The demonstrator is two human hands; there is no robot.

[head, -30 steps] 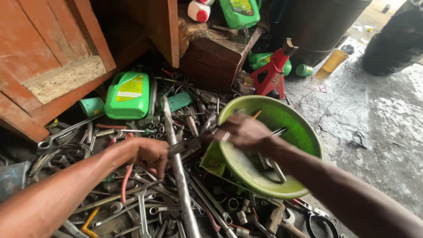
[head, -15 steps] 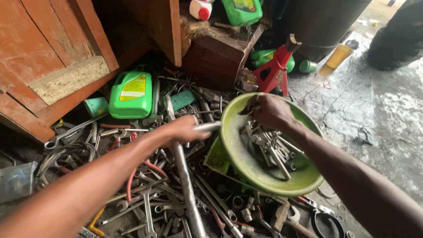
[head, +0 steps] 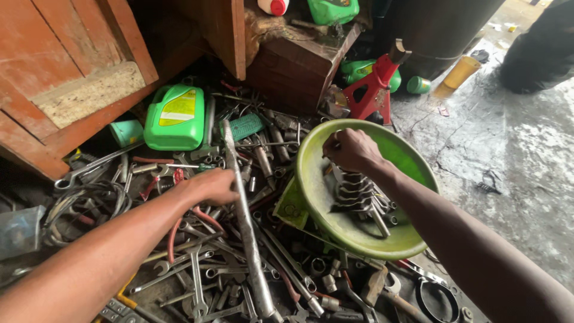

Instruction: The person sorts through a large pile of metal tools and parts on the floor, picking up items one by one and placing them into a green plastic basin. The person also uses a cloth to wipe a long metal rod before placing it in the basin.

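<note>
Right hand [head: 351, 149] closed over the far rim of the green basin [head: 311, 173], steadying it above the sockets [head: 356, 192] inside — left hand [head: 206, 186], fingers curled down among spanners [head: 197, 281] beside a long steel bar [head: 245, 221], grip there unclear.

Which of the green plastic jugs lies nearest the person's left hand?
The flat green jug with the yellow label, just beyond the left hand; the other green jug stands higher, on the wooden box.
</note>
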